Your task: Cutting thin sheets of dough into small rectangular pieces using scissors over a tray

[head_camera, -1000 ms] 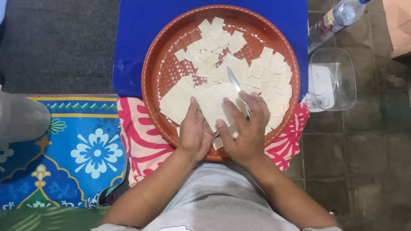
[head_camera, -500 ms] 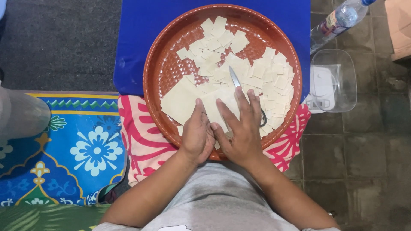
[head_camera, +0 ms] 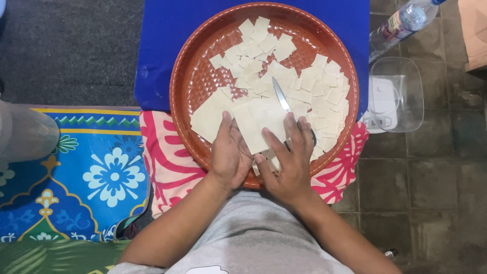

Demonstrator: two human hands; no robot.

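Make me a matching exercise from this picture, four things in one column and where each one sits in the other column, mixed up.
Things:
1. round brown plastic tray
2. clear plastic water bottle
3. steel-bladed knife
4. large pale dough sheet

Places:
A. under the left hand
B. on the blue cloth
C. top right, on the tiled floor
D. under the right hand, blade pointing away

Pairs: 1-B, 2-C, 3-D, 4-A

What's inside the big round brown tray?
The tray holds many small pale cut squares, larger pale sheets and a knife. The left hand and right hand cover part of the sheets, so what lies beneath them is hidden.
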